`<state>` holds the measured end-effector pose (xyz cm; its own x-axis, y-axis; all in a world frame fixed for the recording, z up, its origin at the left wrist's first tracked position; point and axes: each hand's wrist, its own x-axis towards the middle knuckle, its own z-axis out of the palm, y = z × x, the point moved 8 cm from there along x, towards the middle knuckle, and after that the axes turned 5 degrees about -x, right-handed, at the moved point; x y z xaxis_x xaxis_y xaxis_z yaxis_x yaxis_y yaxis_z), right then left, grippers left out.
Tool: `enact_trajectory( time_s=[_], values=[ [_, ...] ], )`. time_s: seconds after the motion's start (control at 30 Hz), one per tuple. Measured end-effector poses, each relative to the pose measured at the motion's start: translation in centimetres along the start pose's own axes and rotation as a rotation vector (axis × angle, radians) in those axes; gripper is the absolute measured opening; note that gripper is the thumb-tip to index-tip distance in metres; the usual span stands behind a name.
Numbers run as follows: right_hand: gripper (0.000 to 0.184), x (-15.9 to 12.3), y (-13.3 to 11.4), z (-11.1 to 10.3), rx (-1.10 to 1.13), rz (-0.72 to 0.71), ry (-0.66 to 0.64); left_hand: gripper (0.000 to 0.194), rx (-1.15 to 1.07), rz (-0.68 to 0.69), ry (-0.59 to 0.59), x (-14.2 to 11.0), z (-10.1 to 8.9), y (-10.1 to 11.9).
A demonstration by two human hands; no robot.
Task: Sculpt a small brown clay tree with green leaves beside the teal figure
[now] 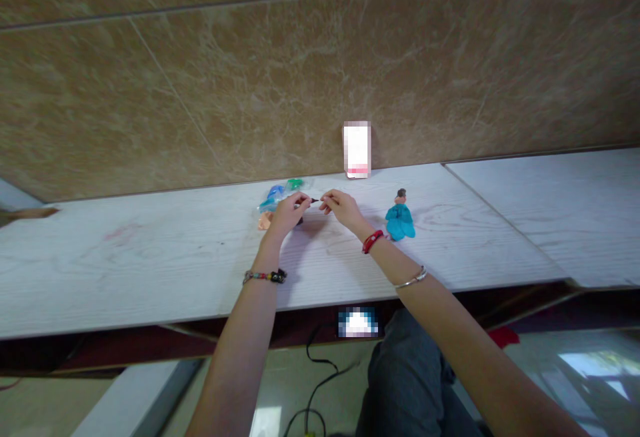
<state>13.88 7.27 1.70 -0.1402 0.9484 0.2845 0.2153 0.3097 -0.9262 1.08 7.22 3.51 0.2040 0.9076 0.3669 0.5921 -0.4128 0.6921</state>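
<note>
My left hand [291, 212] is closed in a pinch on a small dark piece of clay [315, 200], which tapers to a thin point on the right. At that point the fingertips of my right hand [341, 206] are also pinched together. Right of my hands lies a clay figure [400, 219] with a wide turquoise dress and dark hair. Beside and behind my left hand are a lump of peach clay [265, 220], blue clay [275, 191] and green clay [295, 184] in clear wrapping. Another dark lump [300, 221] is partly hidden under my left hand.
The narrow white wood-grain table [165, 250] runs along a brown marbled wall [200, 90]. A blurred-out white upright object [357, 149] leans at the wall, and a blurred bright screen [358, 322] shows below the front edge. A black cable [313, 390] lies on the floor.
</note>
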Motion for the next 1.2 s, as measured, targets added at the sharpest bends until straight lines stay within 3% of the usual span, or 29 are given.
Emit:
enact_trajectory(
  time_s=[0.13,0.27,0.37,0.67,0.77,0.87,1.0,1.1,1.2],
  values=[
    [0.01,-0.1,0.1,-0.3,-0.021,0.016,0.015,0.023,0.14,0.022,-0.036,0.0,0.5,-0.2],
    [0.012,-0.1,-0.6,-1.3,-0.183,-0.057,0.107,0.02,0.41,0.045,-0.098,0.1,1.4,-0.8],
    [0.011,-0.2,-0.7,-1.4,-0.205,-0.075,0.096,0.018,0.523,0.072,-0.128,0.1,2.0,-1.0],
    [0.007,-1.1,0.1,-2.3,0.074,0.082,0.111,0.02,0.505,0.083,-0.131,0.0,2.6,-0.5],
    [0.004,-2.0,-0.7,-2.0,0.181,0.11,0.059,0.022,0.523,0.105,-0.12,0.0,2.5,-0.4],
    [0.006,-4.1,-2.4,-2.6,0.178,0.05,-0.045,0.023,0.561,0.129,-0.1,0.0,2.4,-0.2],
    [0.015,-8.1,-4.0,-7.0,0.038,-0.053,-0.122,0.023,0.575,0.161,-0.054,-0.1,2.1,0.7],
    [0.014,-10.4,-2.6,-11.9,-0.111,0.02,-0.12,0.022,0.583,0.219,-0.017,-0.4,2.3,2.2],
    [0.015,-11.3,-0.3,-16.4,-0.285,0.068,-0.03,0.023,0.62,0.321,0.004,-0.8,3.2,4.2]
  ],
)
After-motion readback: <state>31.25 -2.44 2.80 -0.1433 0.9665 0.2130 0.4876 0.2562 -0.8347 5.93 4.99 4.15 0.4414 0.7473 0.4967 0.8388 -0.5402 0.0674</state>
